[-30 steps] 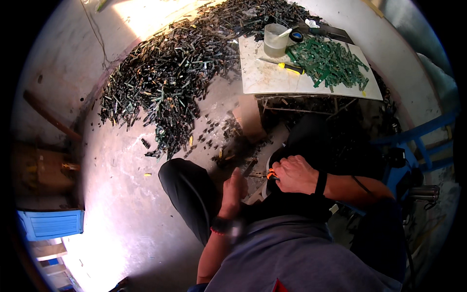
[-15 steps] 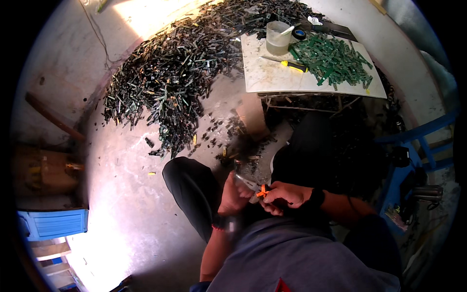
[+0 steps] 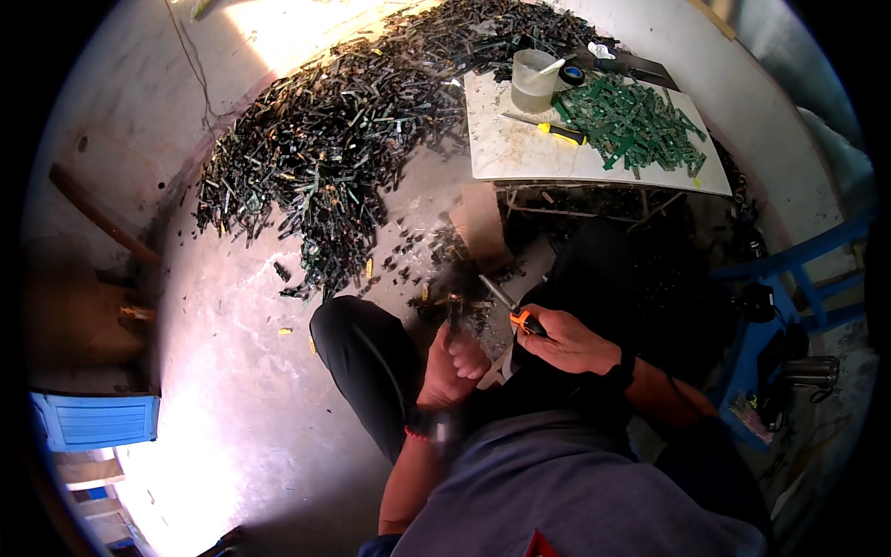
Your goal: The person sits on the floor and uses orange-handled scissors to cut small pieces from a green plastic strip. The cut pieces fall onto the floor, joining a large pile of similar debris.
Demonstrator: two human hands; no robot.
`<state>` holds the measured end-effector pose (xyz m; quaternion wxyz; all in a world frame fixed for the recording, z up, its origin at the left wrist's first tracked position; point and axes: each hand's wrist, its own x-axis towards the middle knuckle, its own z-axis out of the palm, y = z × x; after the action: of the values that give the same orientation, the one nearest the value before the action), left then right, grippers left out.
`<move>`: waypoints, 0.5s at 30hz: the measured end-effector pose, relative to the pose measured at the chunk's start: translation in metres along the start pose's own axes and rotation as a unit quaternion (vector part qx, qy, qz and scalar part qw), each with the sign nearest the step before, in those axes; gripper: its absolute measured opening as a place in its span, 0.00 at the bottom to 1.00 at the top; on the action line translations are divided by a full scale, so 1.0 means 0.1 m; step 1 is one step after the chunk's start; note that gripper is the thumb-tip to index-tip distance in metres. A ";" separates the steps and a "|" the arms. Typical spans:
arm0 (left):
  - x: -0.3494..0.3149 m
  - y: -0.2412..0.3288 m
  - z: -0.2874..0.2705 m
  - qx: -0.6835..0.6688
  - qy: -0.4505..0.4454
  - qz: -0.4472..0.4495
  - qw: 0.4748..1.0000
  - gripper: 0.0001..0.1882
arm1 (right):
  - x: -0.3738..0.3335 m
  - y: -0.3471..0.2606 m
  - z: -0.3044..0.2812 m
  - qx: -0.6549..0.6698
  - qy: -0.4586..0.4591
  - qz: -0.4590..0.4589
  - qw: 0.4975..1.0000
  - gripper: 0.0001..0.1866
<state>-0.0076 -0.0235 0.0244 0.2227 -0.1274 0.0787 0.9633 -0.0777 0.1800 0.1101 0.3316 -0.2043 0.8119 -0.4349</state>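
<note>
My left hand (image 3: 455, 368) is closed in a fist between my knees, around a narrow dark strip (image 3: 454, 314) that sticks out past the thumb. Close by on the right, my right hand (image 3: 568, 342) grips a utility knife with an orange and black handle (image 3: 525, 322). Its grey metal blade (image 3: 498, 291) points up and to the left, apart from the strip. The lower end of the strip is hidden inside my left fist.
A large heap of dark strips (image 3: 316, 167) covers the floor ahead. On a low white table (image 3: 492, 153) are green strips (image 3: 626, 125), a cup of cloudy liquid (image 3: 533, 88) and a yellow-black tool (image 3: 557, 133). Cardboard (image 3: 483, 227) leans below it. A blue chair (image 3: 789, 260) stands at right.
My right hand has moved right and slightly up, away from my left hand, and the knife now points forward. My left hand has stayed near its place, with the dark strip now showing more clearly.
</note>
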 end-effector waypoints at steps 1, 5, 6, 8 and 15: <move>-0.01 -0.01 0.00 -0.002 0.006 0.004 1.000 0.25 | -0.02 -0.01 0.01 -0.067 0.026 -0.041 0.997 0.13; -0.01 0.00 0.01 0.008 0.020 0.010 1.000 0.26 | -0.16 -0.09 0.04 -0.286 0.072 -0.110 0.949 0.19; -0.01 -0.01 -0.01 0.013 0.021 0.011 1.000 0.26 | -0.19 -0.10 0.05 -0.315 0.065 -0.100 0.941 0.19; 0.00 -0.02 -0.02 0.019 0.037 0.013 0.999 0.26 | -0.20 -0.11 0.07 -0.363 0.063 -0.093 0.925 0.19; 0.02 -0.03 0.00 0.009 0.122 0.018 0.992 0.27 | -0.14 -0.04 0.11 -0.433 0.078 -0.082 0.894 0.18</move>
<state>-0.0074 -0.0199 0.0234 0.1948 -0.2406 0.1162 0.9438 -0.0601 0.1803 0.1145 0.1087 -0.3588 0.9236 -0.0802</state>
